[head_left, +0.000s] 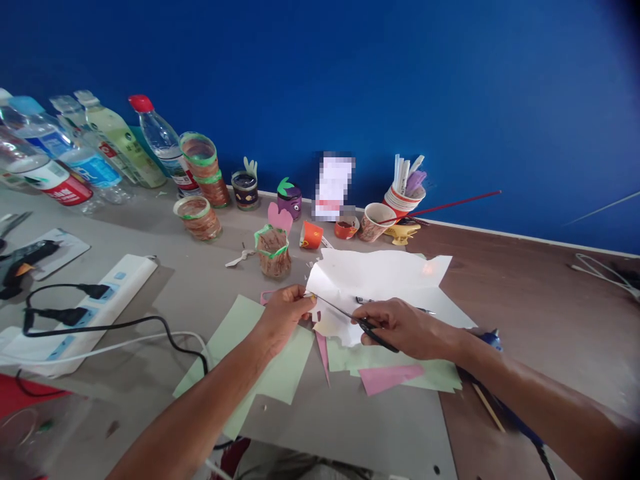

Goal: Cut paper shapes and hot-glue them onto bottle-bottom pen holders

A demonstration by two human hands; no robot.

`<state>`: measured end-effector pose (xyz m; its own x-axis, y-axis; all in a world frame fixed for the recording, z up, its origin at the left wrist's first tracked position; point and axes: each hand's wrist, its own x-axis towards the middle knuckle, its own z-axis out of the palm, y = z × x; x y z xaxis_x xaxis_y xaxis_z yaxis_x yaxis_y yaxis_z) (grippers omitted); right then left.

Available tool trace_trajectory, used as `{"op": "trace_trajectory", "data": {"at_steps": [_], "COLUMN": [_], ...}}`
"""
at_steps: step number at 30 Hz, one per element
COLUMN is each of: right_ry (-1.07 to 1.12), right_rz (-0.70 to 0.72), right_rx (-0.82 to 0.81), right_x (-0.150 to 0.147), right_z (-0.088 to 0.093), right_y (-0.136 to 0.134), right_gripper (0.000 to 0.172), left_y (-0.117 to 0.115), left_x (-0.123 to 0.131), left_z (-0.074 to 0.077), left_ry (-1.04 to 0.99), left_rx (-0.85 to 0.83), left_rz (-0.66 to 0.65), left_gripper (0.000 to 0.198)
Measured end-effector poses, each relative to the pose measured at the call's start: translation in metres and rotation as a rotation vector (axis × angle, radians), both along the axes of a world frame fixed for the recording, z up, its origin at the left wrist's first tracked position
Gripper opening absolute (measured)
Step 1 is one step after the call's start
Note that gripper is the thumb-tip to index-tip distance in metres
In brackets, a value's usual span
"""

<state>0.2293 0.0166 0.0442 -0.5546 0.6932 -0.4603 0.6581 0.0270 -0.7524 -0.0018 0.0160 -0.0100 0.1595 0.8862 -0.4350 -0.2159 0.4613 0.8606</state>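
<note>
My right hand (397,323) grips a pair of scissors (373,330) by the black handles, the blades pointing left. The blade tips reach the fingertips of my left hand (287,312), which is closed in a pinch on a small pale piece of paper (309,294), mostly hidden by the fingers. Beneath the scissors lies a large creased sheet of white paper (380,267) with ragged edges. A pen (359,300) rests on it, partly behind my right hand. Light green sheets (235,333) and pink paper scraps (390,377) are spread below both hands.
Behind my hands stand a brown wrapped jar (274,257), a purple jar (290,201), orange paper pieces (312,235) and paper cups (375,223). Plastic bottles (120,140) line the wall at left. A power strip (95,310) with cables lies at left, a blue-handled tool (493,339) at right.
</note>
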Motion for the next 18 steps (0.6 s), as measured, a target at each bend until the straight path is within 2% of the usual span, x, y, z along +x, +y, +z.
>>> {"op": "trace_trajectory", "data": {"at_steps": [7, 15, 18], "right_ry": [-0.014, -0.007, 0.064], "right_rz": [0.034, -0.018, -0.056], "right_rx": [0.045, 0.017, -0.017], "right_x": [0.0018, -0.0027, -0.0056], "right_z": [0.0020, 0.0004, -0.0046], "right_y": [0.0008, 0.0017, 0.0018], "right_gripper": [0.011, 0.016, 0.018], "left_y": [-0.0015, 0.0005, 0.0003], "left_x": [-0.0007, 0.0005, -0.0005], "left_z": [0.0002, 0.0062, 0.0088], "left_ry": [0.022, -0.018, -0.081], "left_rx": [-0.008, -0.004, -0.008], "left_rz": [-0.022, -0.090, -0.050], "left_gripper": [0.016, 0.020, 0.021]}}
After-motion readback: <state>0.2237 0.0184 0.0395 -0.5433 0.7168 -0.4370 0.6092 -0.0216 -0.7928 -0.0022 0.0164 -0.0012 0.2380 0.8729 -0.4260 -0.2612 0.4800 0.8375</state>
